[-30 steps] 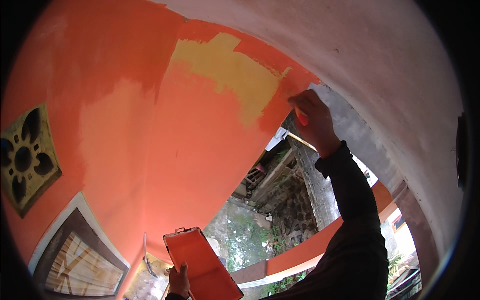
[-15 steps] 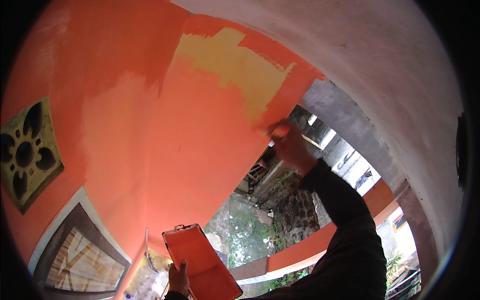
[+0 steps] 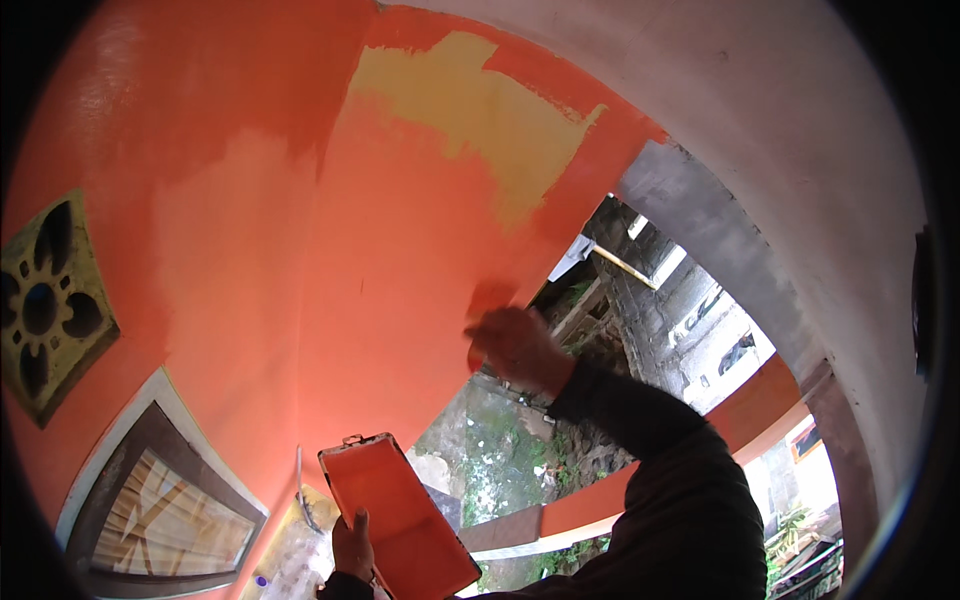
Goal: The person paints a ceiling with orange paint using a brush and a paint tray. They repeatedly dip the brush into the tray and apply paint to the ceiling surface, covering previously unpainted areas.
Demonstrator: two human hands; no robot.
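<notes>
My left hand [image 3: 352,545] grips the lower left edge of a rectangular paint tray [image 3: 395,510] with a dark rim, coated inside with orange paint. My right hand [image 3: 518,348] is raised close to the right edge of the painted wall [image 3: 380,240], fingers closed. Blurred orange parts of a painting tool [image 3: 492,296] show by its fingers; whether it is a brush or a roller I cannot tell. Orange paint covers most of the wall, and a yellowish patch [image 3: 440,95] shows near the top.
A carved vent block [image 3: 55,310] and a dark-framed window [image 3: 165,510] are at left. A pale ceiling [image 3: 760,110] curves overhead at right. Past the wall's edge, a low orange-and-grey parapet [image 3: 580,515] stands before a mossy yard [image 3: 490,440] with stonework.
My right hand has swung down and left along the wall's edge with the painting tool. The tray in my left hand has shifted slightly up and left in the view.
</notes>
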